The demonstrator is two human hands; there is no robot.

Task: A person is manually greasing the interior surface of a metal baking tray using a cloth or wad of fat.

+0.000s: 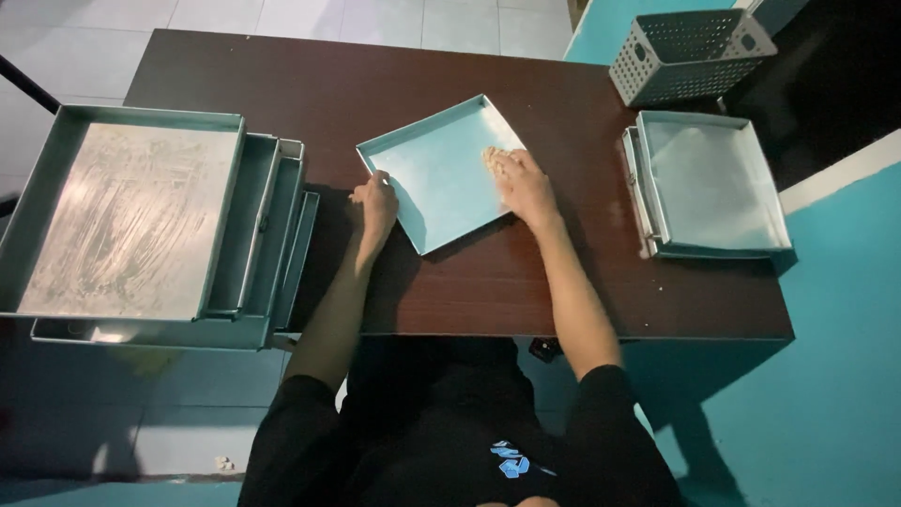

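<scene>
Square metal tray (436,178), mid-table (526,282), lying cornerwise to me: my left hand (375,202) grips its near-left rim with curled fingers, my right hand (522,185) presses a pale wad (491,155) flat inside its right corner.

My view is dim and bluish, lit from above and far; the large tray (131,221) on the left catches streaky glare. I see a soft shadow beside the centre tray (436,178). Near corners fall dark, edges slightly bent.

Square metal tray (441,178), flat, table-centre
</scene>
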